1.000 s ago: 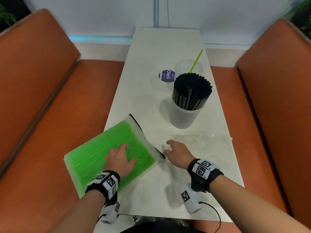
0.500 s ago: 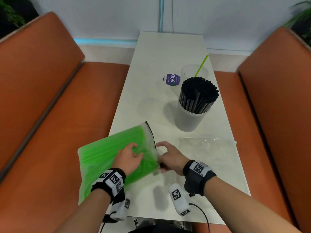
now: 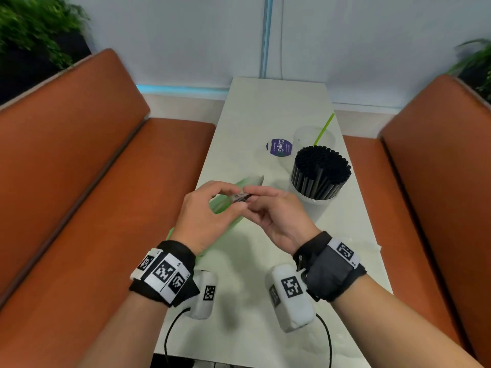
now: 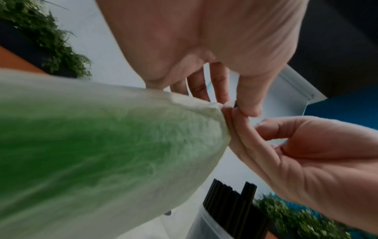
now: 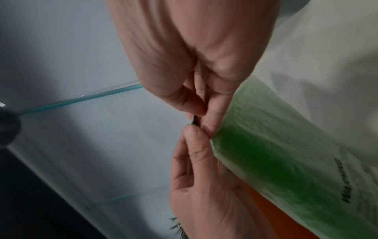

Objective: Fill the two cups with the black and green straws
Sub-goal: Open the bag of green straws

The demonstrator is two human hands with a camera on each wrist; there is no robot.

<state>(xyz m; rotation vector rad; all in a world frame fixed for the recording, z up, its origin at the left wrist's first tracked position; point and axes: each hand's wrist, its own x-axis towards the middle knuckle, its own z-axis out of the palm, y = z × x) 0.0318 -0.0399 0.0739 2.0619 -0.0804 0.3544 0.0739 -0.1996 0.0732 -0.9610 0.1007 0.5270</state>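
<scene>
I hold a clear bag of green straws [image 3: 224, 205] in the air over the table's near left side. My left hand [image 3: 229, 193] and right hand [image 3: 252, 197] both pinch the bag's dark top strip, fingertips nearly touching. In the left wrist view the bag [image 4: 102, 145] fills the left and my left hand [image 4: 233, 103] nips its corner. In the right wrist view my right hand [image 5: 198, 113] pinches the black strip above the bag [image 5: 286, 153]. A white cup [image 3: 316, 201] packed with black straws [image 3: 320, 168] stands to the right. Behind it a clear cup [image 3: 303, 136] holds one green straw [image 3: 322, 128].
The narrow white table [image 3: 265, 107] runs away from me between two orange benches [image 3: 93, 181]. A round purple sticker [image 3: 279, 147] lies left of the clear cup. A crumpled clear bag [image 3: 369, 244] lies at the right edge. Plants stand in both back corners.
The bag of green straws has risen from lying flat on the table's left edge into the air. Both hands have moved from its face and corner to pinch its top strip.
</scene>
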